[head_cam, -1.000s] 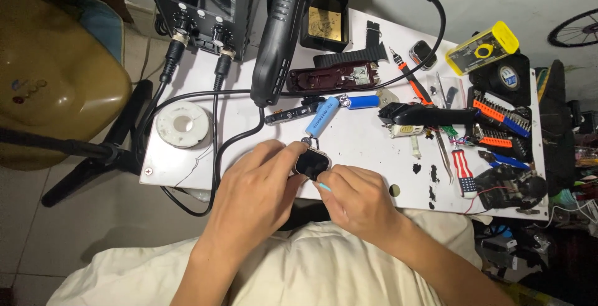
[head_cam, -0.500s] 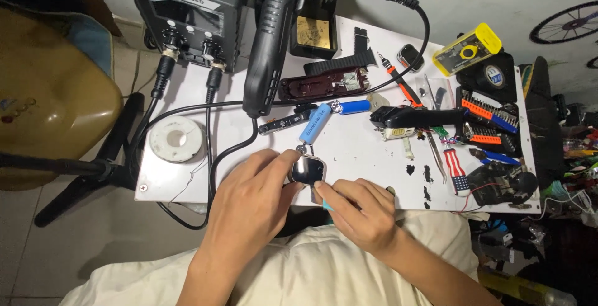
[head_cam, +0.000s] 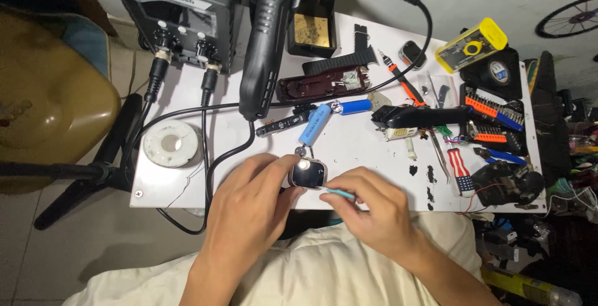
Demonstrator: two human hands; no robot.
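at the near edge of the white work board [head_cam: 349,156], close to the person's lap, sits the small rounded-square watch body [head_cam: 308,173], its glossy face catching a bright glare. all places below are told from that watch body. just beyond it lies a blue cylindrical battery cell [head_cam: 313,127], with a second blue cell [head_cam: 354,106] farther back and to the right. behind those rests a dark red, long plastic shell [head_cam: 327,83], opened and showing its inside. a thick black hot-air wand [head_cam: 265,38] hangs down well behind and left of the watch body, its black cable [head_cam: 218,156] curling past on the left side. far left lies a pale round solder spool [head_cam: 170,144]. right of the watch body lie a black trimmer body [head_cam: 420,117], metal tweezers [head_cam: 438,150] and a striped-handle screwdriver [head_cam: 460,172]; black specks dot the board between them.

the left hand [head_cam: 249,212] comes up from below-left, thumb and forefinger pinching the watch body by its left edge and holding it just above the board's edge. the right hand [head_cam: 380,216] sits just right of it, fingers pressed together around a thin teal pry tool [head_cam: 339,192], whose tip touches the watch body's lower right edge.
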